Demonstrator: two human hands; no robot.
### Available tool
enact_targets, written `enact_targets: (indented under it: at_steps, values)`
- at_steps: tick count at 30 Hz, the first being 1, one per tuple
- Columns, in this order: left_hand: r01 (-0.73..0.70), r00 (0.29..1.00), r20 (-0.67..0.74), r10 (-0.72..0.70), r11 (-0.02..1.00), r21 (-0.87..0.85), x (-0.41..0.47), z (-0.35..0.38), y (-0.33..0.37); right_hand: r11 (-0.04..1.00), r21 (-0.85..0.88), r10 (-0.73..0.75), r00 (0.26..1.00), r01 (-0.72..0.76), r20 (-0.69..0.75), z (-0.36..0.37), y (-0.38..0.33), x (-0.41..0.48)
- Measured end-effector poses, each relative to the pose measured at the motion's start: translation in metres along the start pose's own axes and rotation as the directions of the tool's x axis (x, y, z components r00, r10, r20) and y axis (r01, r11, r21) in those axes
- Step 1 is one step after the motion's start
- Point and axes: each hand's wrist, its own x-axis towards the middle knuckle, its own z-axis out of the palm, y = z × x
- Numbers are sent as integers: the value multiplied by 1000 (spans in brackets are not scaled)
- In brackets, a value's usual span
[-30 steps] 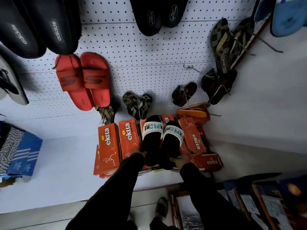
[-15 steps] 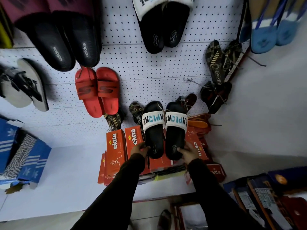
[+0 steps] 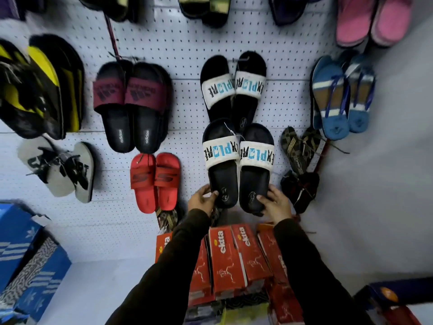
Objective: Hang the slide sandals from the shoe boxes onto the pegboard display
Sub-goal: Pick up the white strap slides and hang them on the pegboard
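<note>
Both hands grip the heel ends of 2 black slides: the left hand [image 3: 203, 200] is closed round the heel of the left slide [image 3: 221, 164], thumb on its footbed, and the right hand [image 3: 274, 202] is clamped the same way on the right slide [image 3: 255, 167]. Holding them by the heels leaves the toe ends and the tie between the white straps free to go up first. The pair is raised flat against the pegboard [image 3: 182, 50], its toes overlapping the heels of a matching pair [image 3: 233, 87] that hangs from a hook above, probably so that like styles sit in 1 column. No free hook for the held pair is visible. Below the forearms stand the red shoe boxes [image 3: 234, 256], close under the board and within easy reach.
</note>
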Motion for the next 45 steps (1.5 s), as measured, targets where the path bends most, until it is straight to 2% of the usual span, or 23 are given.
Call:
enact_targets:
  at_steps: [8, 15, 18, 21, 26, 29, 32, 35, 36, 37, 39, 40, 41, 43, 45]
  values:
    - [-281, 959, -54, 277, 956, -89, 10, 2, 92, 978, 109, -181, 983, 177, 21, 4, -98, 16]
    - [-423, 905, -106, 412, 897, -129, 34, 6, 143, 939, 128, -324, 946, 320, 13, 8, -166, 43]
    - [-430, 902, -93, 421, 894, -124, 48, 9, 163, 935, 128, -337, 941, 331, 26, 12, -188, 58]
    - [-397, 917, -93, 389, 912, -102, 62, 13, 173, 951, 141, -285, 957, 275, 58, 14, -195, 71]
    - [-290, 954, -104, 283, 955, -60, 82, 19, 154, 979, 137, -167, 981, 153, 99, 16, -174, 85]
    - [-256, 964, -91, 249, 964, -76, 91, 26, 138, 983, 132, -146, 982, 130, 116, 20, -160, 90]
    - [-249, 965, -108, 237, 963, -107, 96, 33, 129, 983, 100, -167, 978, 156, 122, 27, -154, 96]
    - [-334, 929, -179, 323, 942, -31, 98, 37, 126, 940, -93, -325, 944, 329, 57, 36, -148, 99]
    - [-407, 890, -212, 404, 913, 32, 98, 38, 126, 893, -153, -426, 905, 423, 15, 38, -147, 100]
    - [-503, 823, -240, 515, 857, 114, 97, 40, 127, 821, -203, -550, 835, 534, -25, 39, -147, 100]
    - [-677, 631, -241, 738, 675, 293, 99, 42, 134, 615, -287, -773, 634, 734, -34, 41, -152, 107]
    - [-724, 551, -206, 809, 586, 365, 100, 44, 141, 529, -320, -827, 561, 786, 12, 43, -156, 113]
    - [-748, 495, -149, 856, 507, 428, 102, 45, 149, 465, -352, -850, 520, 812, 78, 46, -161, 118]
    - [-743, 434, 11, 901, 351, 570, 111, 51, 162, 368, -430, -844, 490, 825, 219, 54, -167, 130]
    - [-693, 439, 143, 887, 233, 682, 122, 57, 167, 318, -470, -817, 490, 823, 304, 60, -168, 142]
